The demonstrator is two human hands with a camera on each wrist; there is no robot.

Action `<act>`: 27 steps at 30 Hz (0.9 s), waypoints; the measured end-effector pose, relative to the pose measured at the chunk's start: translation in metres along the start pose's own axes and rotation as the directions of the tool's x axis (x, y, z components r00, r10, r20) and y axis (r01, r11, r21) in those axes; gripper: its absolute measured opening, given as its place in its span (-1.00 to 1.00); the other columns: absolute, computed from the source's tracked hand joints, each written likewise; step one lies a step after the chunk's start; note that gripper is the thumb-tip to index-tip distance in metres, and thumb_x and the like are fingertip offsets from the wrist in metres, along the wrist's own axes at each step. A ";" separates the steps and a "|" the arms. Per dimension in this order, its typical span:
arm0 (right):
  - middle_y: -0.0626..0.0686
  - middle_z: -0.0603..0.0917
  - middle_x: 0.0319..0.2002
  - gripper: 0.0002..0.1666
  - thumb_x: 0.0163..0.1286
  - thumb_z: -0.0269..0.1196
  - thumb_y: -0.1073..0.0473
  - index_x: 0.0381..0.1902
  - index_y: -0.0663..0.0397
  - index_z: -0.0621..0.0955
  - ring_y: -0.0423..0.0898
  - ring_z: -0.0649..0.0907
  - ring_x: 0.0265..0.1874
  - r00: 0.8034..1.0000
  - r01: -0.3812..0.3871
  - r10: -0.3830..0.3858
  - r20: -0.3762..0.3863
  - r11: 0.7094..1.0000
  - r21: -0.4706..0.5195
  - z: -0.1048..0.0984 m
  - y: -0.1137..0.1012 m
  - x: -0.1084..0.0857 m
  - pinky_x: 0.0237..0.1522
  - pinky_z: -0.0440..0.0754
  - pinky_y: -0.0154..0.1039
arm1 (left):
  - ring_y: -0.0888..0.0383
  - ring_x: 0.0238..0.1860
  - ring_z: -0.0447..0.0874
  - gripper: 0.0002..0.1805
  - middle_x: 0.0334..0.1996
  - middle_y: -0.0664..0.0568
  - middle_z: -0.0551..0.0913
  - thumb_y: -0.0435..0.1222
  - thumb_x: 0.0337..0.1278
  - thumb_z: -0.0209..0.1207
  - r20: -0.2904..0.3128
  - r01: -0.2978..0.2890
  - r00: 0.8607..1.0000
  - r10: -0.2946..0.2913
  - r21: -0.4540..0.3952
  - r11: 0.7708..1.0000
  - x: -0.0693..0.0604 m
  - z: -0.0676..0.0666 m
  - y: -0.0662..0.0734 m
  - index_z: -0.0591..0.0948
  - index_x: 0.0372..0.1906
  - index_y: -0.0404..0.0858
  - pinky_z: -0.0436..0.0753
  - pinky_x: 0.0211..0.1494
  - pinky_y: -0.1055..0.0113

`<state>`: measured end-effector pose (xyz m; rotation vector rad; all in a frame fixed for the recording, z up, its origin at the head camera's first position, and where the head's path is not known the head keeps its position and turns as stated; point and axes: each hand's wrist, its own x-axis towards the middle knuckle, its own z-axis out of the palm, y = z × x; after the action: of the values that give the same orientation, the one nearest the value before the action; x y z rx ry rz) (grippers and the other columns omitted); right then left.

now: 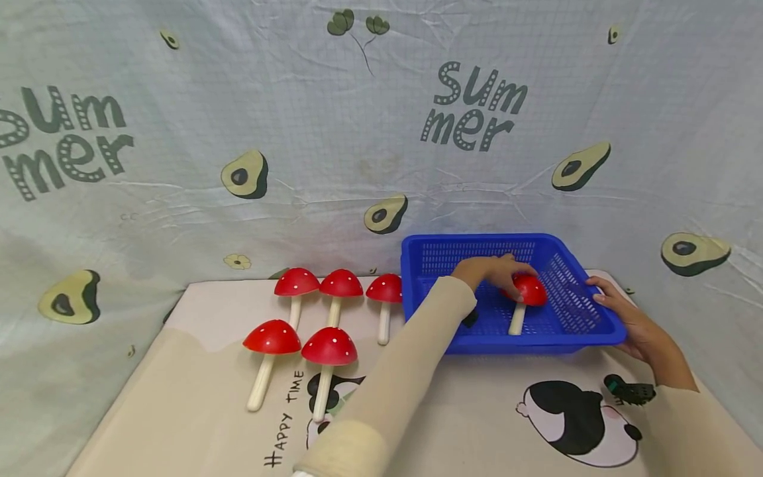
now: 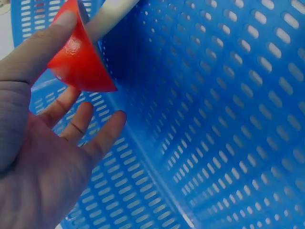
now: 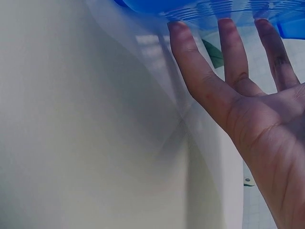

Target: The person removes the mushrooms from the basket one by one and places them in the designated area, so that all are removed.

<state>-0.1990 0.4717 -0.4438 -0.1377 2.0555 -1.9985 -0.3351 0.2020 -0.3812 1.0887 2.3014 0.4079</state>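
Note:
My left hand [image 1: 499, 270] reaches into the blue plastic basket [image 1: 524, 343] and pinches a toy mushroom by its red cap [image 1: 532, 290]. In the left wrist view the thumb lies on the red cap [image 2: 76, 62], with one finger behind it and the other fingers spread. The mushroom's pale stem [image 1: 516, 320] points toward the basket's near side. At the basket's right outer wall is my right hand [image 1: 634, 324]. Its extended fingers [image 3: 233, 52] touch the blue plastic in the right wrist view.
Left of the basket, three red-capped mushrooms, one of them here [image 1: 341, 283], lie in a back row. Two more, such as this mushroom [image 1: 330, 348], lie in front. A printed cloth [image 1: 322, 132] hangs behind the table [image 1: 197, 371].

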 end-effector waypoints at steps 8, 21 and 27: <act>-0.22 0.51 0.08 -0.62 0.69 -0.21 -0.01 0.32 -0.65 0.22 -0.01 0.73 -0.11 1.000 0.014 -0.014 0.004 1.000 0.007 0.005 -0.002 0.003 -0.18 0.77 0.05 | 0.19 0.23 0.38 -0.30 0.26 0.11 0.38 -0.23 0.12 0.45 -0.008 0.010 1.000 -0.011 -0.137 0.990 0.002 0.008 -0.002 0.31 0.27 0.14 0.53 0.20 0.41; -0.21 0.47 0.10 -0.61 0.69 -0.23 -0.01 0.33 -0.66 0.22 0.00 0.71 -0.11 1.000 0.024 -0.024 -0.006 0.999 -0.025 0.001 -0.002 0.006 -0.18 0.77 0.04 | 0.15 0.20 0.36 -0.37 0.26 0.02 0.40 -0.09 0.16 0.40 -0.127 -0.147 0.981 0.146 0.008 0.989 -0.011 -0.010 -0.013 0.48 0.34 0.13 0.57 0.01 0.46; -0.23 0.45 0.08 -0.62 0.69 -0.21 -0.04 0.33 -0.69 0.20 0.00 0.71 -0.11 1.000 0.009 -0.009 -0.010 0.999 -0.039 0.000 -0.003 0.004 -0.16 0.77 0.05 | 0.12 0.18 0.34 -0.38 0.25 0.00 0.34 -0.13 0.11 0.44 -0.168 -0.192 0.970 0.176 -0.082 0.978 -0.036 -0.030 -0.015 0.53 0.31 0.09 0.60 -0.07 0.47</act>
<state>-0.2032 0.4710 -0.4415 -0.1445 2.1045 -1.9693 -0.3436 0.1631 -0.3514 1.2657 2.2969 0.6974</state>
